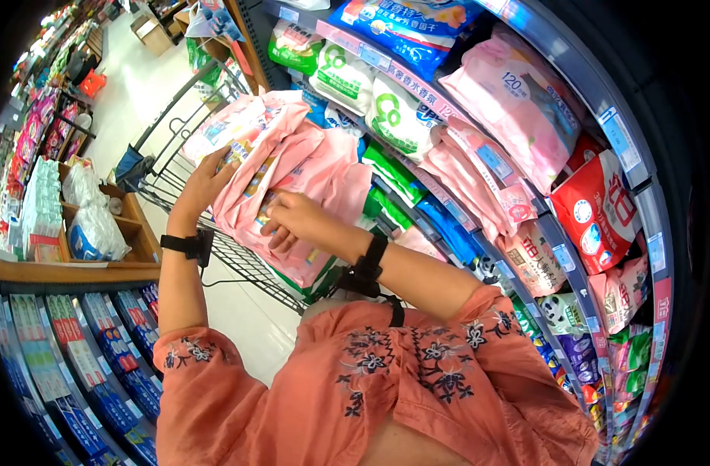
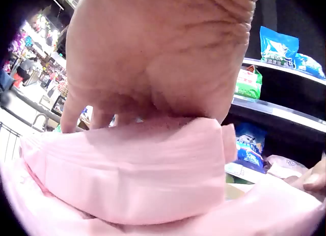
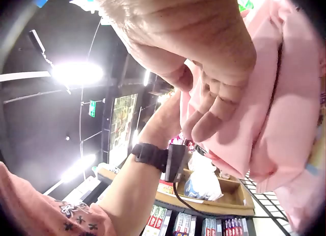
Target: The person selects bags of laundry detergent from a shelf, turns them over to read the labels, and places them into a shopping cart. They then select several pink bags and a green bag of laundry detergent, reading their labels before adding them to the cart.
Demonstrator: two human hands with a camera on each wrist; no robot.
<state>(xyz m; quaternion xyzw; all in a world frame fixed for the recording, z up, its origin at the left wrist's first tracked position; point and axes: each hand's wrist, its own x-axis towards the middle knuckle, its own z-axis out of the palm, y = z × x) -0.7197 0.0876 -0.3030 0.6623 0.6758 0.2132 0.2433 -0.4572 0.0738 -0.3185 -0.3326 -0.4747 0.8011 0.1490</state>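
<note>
Several pink soft packs (image 1: 324, 167) lie stacked in a shopping cart (image 1: 250, 268). On the top pack rests my left hand (image 1: 209, 182), its fingers spread over the printed face. The left wrist view shows that palm (image 2: 158, 57) lying across the folded end of a pink pack (image 2: 132, 169). My right hand (image 1: 296, 221) is at the near side of the stack, fingers bent. From the right wrist, the thumb and curled fingers (image 3: 206, 125) are against the pink packs (image 3: 290, 88); I cannot tell whether they pinch an edge.
Shelves to the right hold white-and-green packs (image 1: 401, 116), a large pink pack (image 1: 518, 101) and a red pack (image 1: 603, 210). Left of the cart, a wooden display bin (image 1: 141, 233) holds a white plastic bag (image 1: 95, 229). Pale floor (image 1: 137, 93) runs along the aisle.
</note>
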